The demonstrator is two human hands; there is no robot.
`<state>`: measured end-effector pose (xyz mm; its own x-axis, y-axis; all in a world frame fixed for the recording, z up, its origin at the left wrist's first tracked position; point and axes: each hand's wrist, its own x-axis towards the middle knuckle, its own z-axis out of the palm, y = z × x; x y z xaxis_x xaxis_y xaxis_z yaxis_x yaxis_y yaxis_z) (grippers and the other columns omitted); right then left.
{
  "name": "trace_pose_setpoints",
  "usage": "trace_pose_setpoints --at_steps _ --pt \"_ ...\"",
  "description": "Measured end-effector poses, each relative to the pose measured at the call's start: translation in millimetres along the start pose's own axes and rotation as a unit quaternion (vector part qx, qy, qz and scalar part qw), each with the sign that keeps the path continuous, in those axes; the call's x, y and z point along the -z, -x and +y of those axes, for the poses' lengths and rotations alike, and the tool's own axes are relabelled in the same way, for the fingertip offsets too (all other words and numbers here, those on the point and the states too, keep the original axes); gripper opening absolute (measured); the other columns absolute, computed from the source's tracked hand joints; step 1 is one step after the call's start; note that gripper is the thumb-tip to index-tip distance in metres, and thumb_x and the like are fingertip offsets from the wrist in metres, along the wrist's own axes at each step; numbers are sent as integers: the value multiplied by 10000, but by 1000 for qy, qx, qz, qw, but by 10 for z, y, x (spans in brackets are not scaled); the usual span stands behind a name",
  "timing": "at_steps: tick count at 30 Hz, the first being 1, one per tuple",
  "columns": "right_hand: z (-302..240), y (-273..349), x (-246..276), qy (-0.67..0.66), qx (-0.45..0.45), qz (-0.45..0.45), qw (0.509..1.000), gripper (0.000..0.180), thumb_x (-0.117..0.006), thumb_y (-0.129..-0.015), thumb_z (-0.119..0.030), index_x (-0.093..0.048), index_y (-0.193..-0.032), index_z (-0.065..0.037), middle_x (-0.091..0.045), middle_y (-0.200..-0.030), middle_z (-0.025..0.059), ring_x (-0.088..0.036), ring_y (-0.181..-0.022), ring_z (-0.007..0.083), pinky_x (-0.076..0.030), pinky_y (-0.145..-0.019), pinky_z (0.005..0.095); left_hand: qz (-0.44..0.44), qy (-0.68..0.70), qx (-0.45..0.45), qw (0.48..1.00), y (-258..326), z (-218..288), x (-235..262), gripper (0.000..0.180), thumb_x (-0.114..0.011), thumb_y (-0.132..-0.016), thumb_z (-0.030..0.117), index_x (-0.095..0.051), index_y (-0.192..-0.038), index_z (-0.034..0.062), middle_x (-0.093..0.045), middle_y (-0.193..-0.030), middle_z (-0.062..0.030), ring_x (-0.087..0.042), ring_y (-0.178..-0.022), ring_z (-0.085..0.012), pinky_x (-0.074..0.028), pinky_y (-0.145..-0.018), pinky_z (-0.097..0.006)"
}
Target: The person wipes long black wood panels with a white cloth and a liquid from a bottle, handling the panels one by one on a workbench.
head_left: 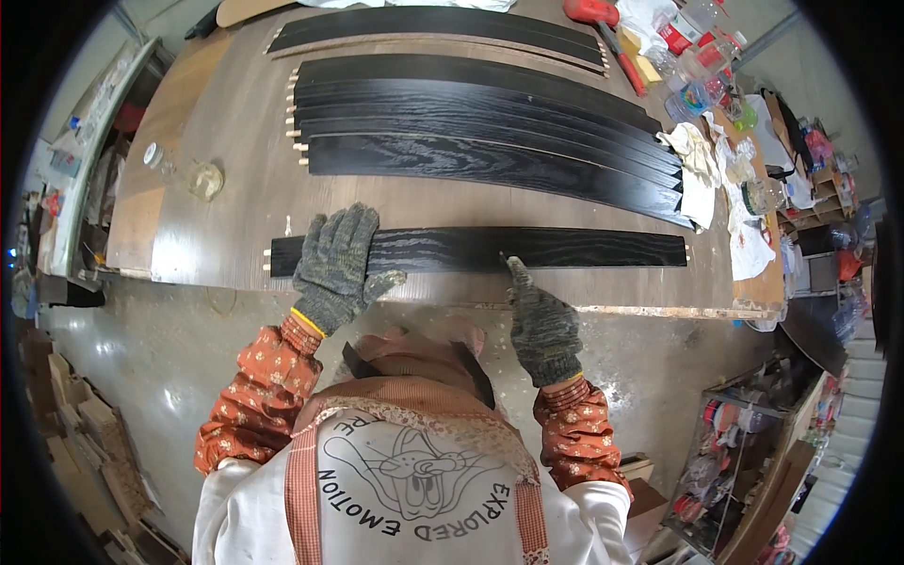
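Note:
A long black wood-grained board [603,247] with pale dowels at both ends lies along the near edge of the table. My left hand [337,259], in a grey knitted glove, rests flat on the board's left part, fingers together and thumb out to the side. At the table's near edge, by the board's front side, is my right hand [544,325], gloved alike. Its fingers are curled in, and a small dark tip shows by the finger nearest the board; what it belongs to is hidden.
Beyond lies a stack of several black dowelled boards [471,113], with more boards [433,26] behind. Crumpled white cloth [695,174] touches the stack's right end. A red-handled tool [629,61] and plastic bottles [692,99] crowd the far right. A glass jar [204,181] stands left.

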<state>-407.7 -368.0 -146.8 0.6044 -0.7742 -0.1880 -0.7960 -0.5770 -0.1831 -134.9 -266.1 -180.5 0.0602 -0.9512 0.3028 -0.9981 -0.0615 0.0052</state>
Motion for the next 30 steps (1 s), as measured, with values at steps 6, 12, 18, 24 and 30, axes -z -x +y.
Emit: trace_pose_setpoints --at_steps 6,12,18,24,30 --pt "479 132 56 34 95 138 985 596 -557 -767 -66 -437 -1349 -111 -593 -1048 144 -609 -907 321 -501 -758 427 -1 53 -8 999 -45 -138 -9 800 -580 -781 598 -416 -1359 70 -450 -1347 -176 -408 -1253 -350 -252 -1092 -508" --pt "703 132 251 95 150 109 978 524 -597 -809 -166 -503 -1323 -208 -578 -1005 65 -577 -919 268 -475 -721 425 -32 67 -10 997 -116 -156 113 713 -585 -813 553 -460 -1329 76 -480 -1343 -141 -420 -1263 -320 -253 -1105 -471" --pt "504 -221 409 106 193 3 976 391 -576 -861 -238 -572 -1252 -239 -552 -891 58 -578 -840 251 -473 -675 401 58 77 106 990 -197 -70 133 381 -664 -826 365 -638 -1090 91 -604 -1177 -129 -560 -1084 -325 -382 -1020 -451" --pt "539 -454 493 136 329 -79 931 437 -538 -889 -272 -499 -1322 -223 -546 -898 79 -583 -787 250 -468 -609 405 64 63 126 988 -187 -99 85 347 -636 -854 343 -626 -1086 85 -599 -1187 -133 -555 -1101 -321 -373 -1025 -445" --pt "400 -557 449 111 444 6 889 303 -542 -824 -212 -588 -1088 -69 -532 -860 84 -592 -710 250 -473 -548 405 30 21 151 988 -175 -107 51 324 -561 -900 317 -612 -1121 87 -573 -1231 -124 -512 -1160 -318 -345 -1052 -453"
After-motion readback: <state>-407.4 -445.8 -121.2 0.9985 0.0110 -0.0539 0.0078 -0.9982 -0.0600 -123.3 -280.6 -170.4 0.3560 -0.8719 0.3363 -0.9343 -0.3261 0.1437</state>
